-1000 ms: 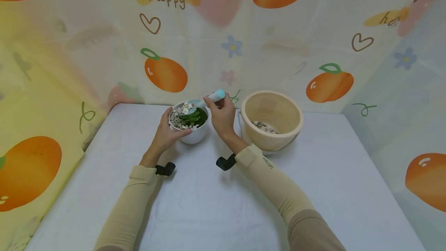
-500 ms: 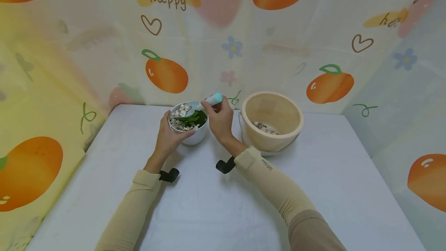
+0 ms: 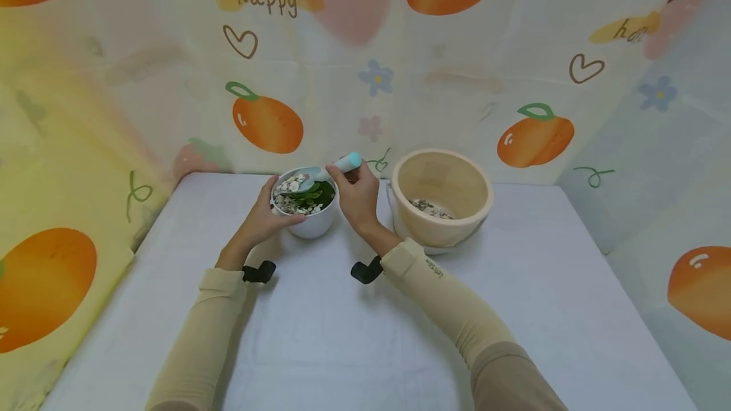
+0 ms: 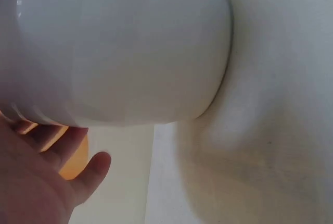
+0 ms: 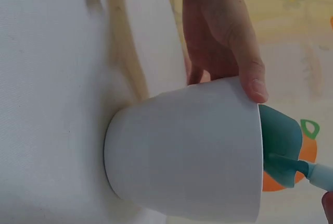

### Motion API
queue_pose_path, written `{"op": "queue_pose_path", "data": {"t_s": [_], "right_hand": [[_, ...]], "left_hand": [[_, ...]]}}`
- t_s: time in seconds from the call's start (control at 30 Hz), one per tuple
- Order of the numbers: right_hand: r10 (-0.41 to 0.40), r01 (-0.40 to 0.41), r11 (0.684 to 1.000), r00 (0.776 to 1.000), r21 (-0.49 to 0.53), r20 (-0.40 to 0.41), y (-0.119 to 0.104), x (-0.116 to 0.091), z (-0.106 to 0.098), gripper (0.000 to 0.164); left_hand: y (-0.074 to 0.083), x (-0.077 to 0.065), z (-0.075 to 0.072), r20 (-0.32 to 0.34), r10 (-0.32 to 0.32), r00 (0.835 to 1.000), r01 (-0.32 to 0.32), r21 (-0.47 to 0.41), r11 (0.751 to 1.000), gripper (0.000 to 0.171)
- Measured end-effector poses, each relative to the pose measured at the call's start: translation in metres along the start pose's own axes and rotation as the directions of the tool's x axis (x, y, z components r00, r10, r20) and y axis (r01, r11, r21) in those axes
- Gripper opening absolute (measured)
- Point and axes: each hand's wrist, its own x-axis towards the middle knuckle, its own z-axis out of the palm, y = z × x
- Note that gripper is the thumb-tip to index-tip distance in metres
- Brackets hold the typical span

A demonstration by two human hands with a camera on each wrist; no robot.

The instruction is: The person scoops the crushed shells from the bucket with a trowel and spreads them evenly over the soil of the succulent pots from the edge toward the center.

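A white flowerpot [image 3: 311, 227] stands on the table, holding a green leafy plant [image 3: 313, 195] and pale pebbles [image 3: 283, 202]. My left hand [image 3: 258, 219] grips it from the left, thumb along the front rim; in the left wrist view the little finger sticks out away from the wall of the pot. With my right hand [image 3: 359, 198] I hold a small garden trowel [image 3: 346, 162] by its light blue handle. Its teal blade [image 5: 282, 143] dips over the pot's rim beside the leaves, with pebbles around its tip.
To the right of my right hand stands a wide beige pot [image 3: 442, 228] with a layer of pebbles [image 3: 431, 208] at its bottom. A white cloth covers the table [image 3: 320, 347]. Printed curtains [image 3: 445, 94] rise right behind both pots.
The trowel's handle end has dipped slightly, its blade staying in the white flowerpot. My left thumb shifted right along the rim, then back left. The head view has swung a little.
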Motion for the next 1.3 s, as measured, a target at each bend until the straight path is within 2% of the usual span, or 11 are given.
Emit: {"op": "queue_pose_path", "data": {"t_s": [0.1, 0.23, 0.3, 0.43, 0.5, 0.67, 0.93, 1.3], "right_hand": [[0.002, -0.002, 1.000, 1.000, 0.002, 0.007, -0.001, -0.001, 0.001, 0.023], [0.001, -0.001, 1.000, 1.000, -0.004, -0.002, 0.000, 0.000, 0.001, 0.023], [0.005, -0.005, 1.000, 1.000, 0.002, -0.007, 0.001, 0.002, 0.001, 0.024], [0.036, -0.036, 0.999, 0.999, 0.028, -0.013, 0.001, 0.003, 0.001, 0.025], [0.053, -0.053, 0.998, 0.999, 0.045, -0.011, 0.000, 0.003, 0.001, 0.025], [0.059, -0.059, 0.997, 0.998, 0.049, 0.000, -0.004, 0.000, 0.001, 0.024], [0.004, -0.005, 0.999, 1.000, 0.038, 0.028, -0.008, 0.005, 0.002, 0.026], [0.007, -0.008, 1.000, 0.999, 0.007, 0.049, -0.018, 0.008, 0.001, 0.028]], "left_hand": [[0.012, -0.005, -0.004, 0.033, -0.029, 0.999, 0.029, -0.002, 1.000, 0.113], [0.029, -0.012, -0.003, 0.034, -0.039, 0.999, 0.040, -0.016, 0.999, 0.109], [0.023, -0.009, -0.002, 0.022, -0.033, 0.999, 0.034, -0.027, 0.999, 0.109], [0.002, 0.001, 0.003, -0.018, -0.019, 1.000, 0.018, -0.066, 0.998, 0.111], [-0.002, 0.001, 0.006, -0.040, -0.007, 0.999, 0.003, -0.087, 0.996, 0.111], [-0.003, -0.004, 0.014, -0.096, -0.010, 0.995, 0.004, -0.060, 0.998, 0.112], [0.003, -0.006, 0.020, -0.159, -0.023, 0.987, 0.024, 0.006, 1.000, 0.115], [0.003, -0.011, 0.026, -0.239, -0.044, 0.970, 0.040, -0.024, 0.999, 0.115]]}}
